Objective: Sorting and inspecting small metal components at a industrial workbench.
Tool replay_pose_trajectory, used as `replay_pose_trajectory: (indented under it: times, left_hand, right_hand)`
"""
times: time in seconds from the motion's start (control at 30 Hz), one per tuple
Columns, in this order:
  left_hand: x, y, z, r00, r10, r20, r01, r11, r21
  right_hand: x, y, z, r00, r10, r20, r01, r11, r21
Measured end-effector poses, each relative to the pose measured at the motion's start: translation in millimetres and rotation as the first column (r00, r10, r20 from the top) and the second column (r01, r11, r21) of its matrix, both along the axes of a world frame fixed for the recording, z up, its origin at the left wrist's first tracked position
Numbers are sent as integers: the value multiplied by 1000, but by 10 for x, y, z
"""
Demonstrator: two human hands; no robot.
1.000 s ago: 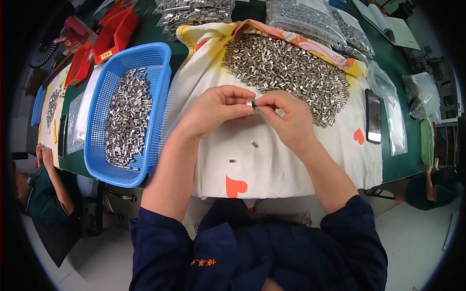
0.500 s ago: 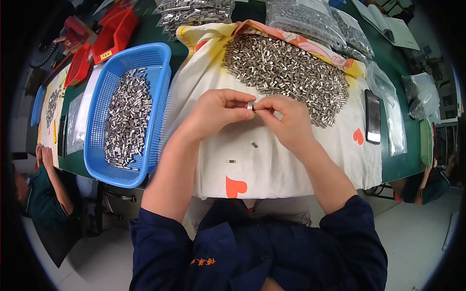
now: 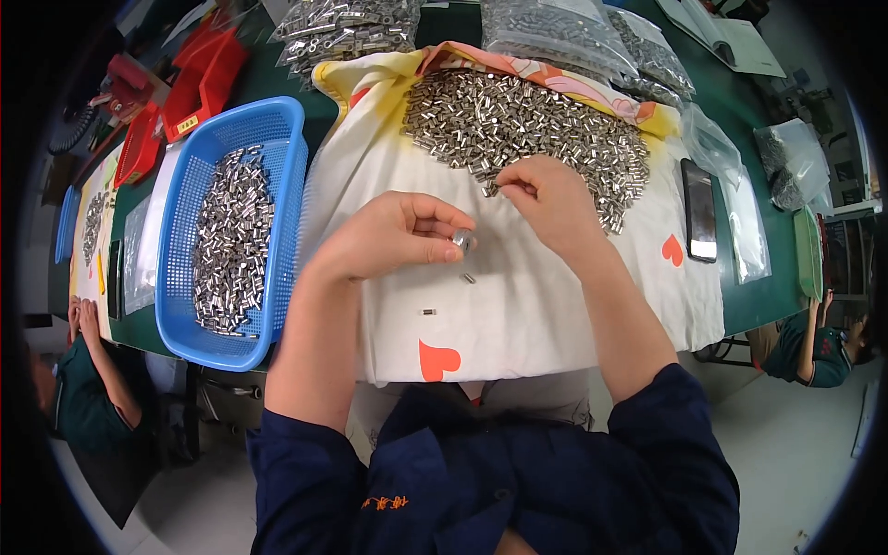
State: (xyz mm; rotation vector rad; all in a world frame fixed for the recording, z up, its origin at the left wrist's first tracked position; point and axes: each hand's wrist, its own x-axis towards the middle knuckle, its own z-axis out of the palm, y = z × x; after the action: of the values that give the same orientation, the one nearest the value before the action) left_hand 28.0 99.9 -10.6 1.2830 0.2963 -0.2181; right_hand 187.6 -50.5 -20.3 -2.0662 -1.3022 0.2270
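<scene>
Metal cylinders (image 3: 532, 125): we find the main heap on the far part of the cloth (image 3: 546, 324), short, shiny pieces lying at all angles; we see a second batch in the blue basket (image 3: 297, 153).
Left hand (image 3: 393, 236): we record the thumb and fingers pinching a round metal piece (image 3: 462, 240), raised above the cloth, near the heap's lower edge but apart from it.
Right hand (image 3: 555, 199): we note thumb and forefinger close together at the near edge of the heap, the other fingers curled in; we cannot tell whether a cylinder sits between the tips.
Loose cylinders: we count two on the bare cloth, one (image 3: 469, 278) just below the left hand's piece, the other (image 3: 427, 313) nearer the body, above a red heart print (image 3: 438, 361).
Basket: we place it left of the cloth, slatted and perforated, beside the left forearm.
Right margin: we log a dark phone (image 3: 699, 211) at the cloth's edge, beside a clear plastic bag (image 3: 747, 227).
Far side: we list bags of metal parts (image 3: 555, 42) and, at left, red bins (image 3: 205, 79).
Co-workers: we observe one at each side, the left one's hands (image 3: 86, 317) at the table edge.
</scene>
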Motion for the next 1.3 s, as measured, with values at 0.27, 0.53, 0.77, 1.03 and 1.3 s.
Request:
replay_pose_trajectory:
  times: [0.27, 0.53, 0.77, 1.03, 1.3]
  left_hand:
    - [22, -14, -18, 1000, -28, 5, 28, 997, 67]
    - [81, -22, -50, 991, 131, -22, -130, 990, 59]
    - [92, -36, -40, 980, 196, 33, -198, 978, 71]
    - [101, -69, -60, 974, 226, 12, -225, 967, 122]
    - [88, -42, -56, 989, 149, 12, -149, 988, 40]
  right_hand:
    - [-48, 19, -66, 960, 45, 275, -39, 999, -25]
    - [-109, 26, 8, 982, 25, 188, -29, 999, 18]
    - [-276, 7, 130, 883, 126, -451, -66, 987, 146]
    - [-373, 7, 31, 995, 92, -39, -83, 976, 200]
    - [-306, 5, 209, 899, 44, -436, -43, 999, 13]
